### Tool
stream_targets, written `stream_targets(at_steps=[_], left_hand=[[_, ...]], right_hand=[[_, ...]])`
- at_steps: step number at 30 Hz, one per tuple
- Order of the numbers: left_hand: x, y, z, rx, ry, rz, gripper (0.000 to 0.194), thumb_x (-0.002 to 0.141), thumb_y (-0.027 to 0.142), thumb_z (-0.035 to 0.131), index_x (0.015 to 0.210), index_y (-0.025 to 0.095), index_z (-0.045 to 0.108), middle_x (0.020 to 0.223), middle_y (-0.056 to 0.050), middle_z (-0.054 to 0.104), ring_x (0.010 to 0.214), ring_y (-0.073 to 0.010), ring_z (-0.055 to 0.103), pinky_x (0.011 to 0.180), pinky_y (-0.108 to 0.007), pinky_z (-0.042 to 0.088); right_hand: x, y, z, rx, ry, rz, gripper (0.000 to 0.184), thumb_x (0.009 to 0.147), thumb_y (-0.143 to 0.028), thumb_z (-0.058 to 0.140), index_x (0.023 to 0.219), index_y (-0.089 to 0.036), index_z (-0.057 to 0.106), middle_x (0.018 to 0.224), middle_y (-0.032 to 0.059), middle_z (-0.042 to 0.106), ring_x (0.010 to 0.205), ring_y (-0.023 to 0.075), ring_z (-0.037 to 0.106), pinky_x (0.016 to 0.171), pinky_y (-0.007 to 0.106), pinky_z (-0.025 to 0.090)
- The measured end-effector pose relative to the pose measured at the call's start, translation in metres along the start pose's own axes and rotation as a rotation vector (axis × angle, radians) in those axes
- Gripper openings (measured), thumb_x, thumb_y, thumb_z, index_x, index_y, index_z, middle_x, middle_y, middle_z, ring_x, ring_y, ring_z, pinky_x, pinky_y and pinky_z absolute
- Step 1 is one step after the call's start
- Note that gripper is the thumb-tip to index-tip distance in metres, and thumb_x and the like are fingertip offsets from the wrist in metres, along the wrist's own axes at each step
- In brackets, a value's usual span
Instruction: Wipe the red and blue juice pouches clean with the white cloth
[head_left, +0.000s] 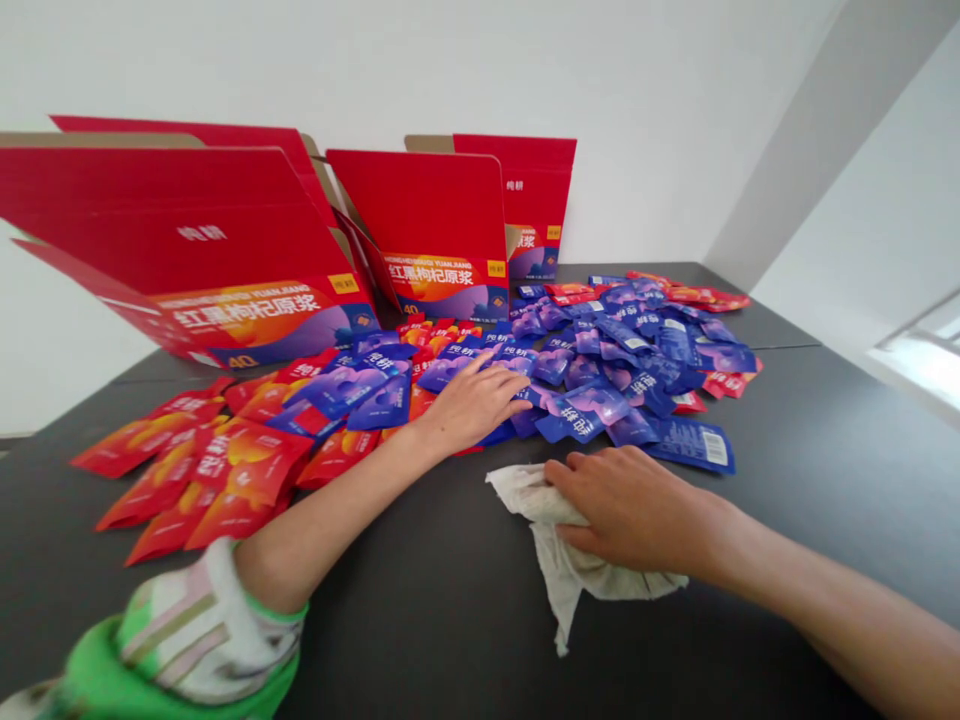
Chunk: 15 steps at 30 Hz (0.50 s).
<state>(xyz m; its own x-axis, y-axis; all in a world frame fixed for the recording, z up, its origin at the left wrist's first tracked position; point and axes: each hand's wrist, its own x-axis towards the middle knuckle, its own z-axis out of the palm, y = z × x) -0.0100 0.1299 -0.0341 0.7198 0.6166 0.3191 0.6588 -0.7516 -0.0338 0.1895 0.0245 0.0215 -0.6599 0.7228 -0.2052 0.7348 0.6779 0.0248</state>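
Observation:
My left hand (478,402) lies over the blue-purple pouches (589,408) in the middle of the pile. Its fingers are stretched out, palm down, and touch the pouches, which lie partly hidden beneath it. Nearer to me on the dark tabletop, my right hand (626,505) presses down on a crumpled white cloth (555,560), with thumb and fingers curled over it. The cloth's torn-looking edges stick out to the left and below the hand. Red-orange pouches (240,470) are fanned out left of my left hand, some overlapped by blue ones.
Open red cartons, a large one (247,250), a middle one (435,235) and one behind (544,200), stand along the white wall (637,120). The dark table (825,450) carries the loose pouches. More red pouches (705,295) lie at the pile's far right.

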Motion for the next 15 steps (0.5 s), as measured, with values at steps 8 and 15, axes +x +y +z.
stream_targets(at_steps=[8,15], left_hand=[[-0.017,-0.001,-0.034,0.139,0.027,-0.085,0.039,0.096,0.037,0.03,0.1,0.017,0.063,0.094,-0.009,0.069,0.091,-0.0208,0.062,0.081,-0.032,0.043],[-0.089,0.02,-0.058,0.093,0.158,-0.044,0.021,0.09,0.03,0.048,0.101,0.024,0.064,0.096,-0.003,0.07,0.092,-0.0184,0.064,0.089,-0.031,0.046]], right_hand=[[0.001,0.004,-0.001,0.009,-0.006,-0.055,0.036,0.081,-0.039,0.053,0.111,-0.018,0.054,0.093,0.0087,0.065,0.081,0.0252,0.063,0.069,0.034,0.043],[-0.015,0.01,-0.015,0.079,-0.101,-0.179,0.038,0.08,-0.042,0.052,0.11,-0.019,0.058,0.092,0.008,0.066,0.085,0.0245,0.063,0.072,0.034,0.042]])
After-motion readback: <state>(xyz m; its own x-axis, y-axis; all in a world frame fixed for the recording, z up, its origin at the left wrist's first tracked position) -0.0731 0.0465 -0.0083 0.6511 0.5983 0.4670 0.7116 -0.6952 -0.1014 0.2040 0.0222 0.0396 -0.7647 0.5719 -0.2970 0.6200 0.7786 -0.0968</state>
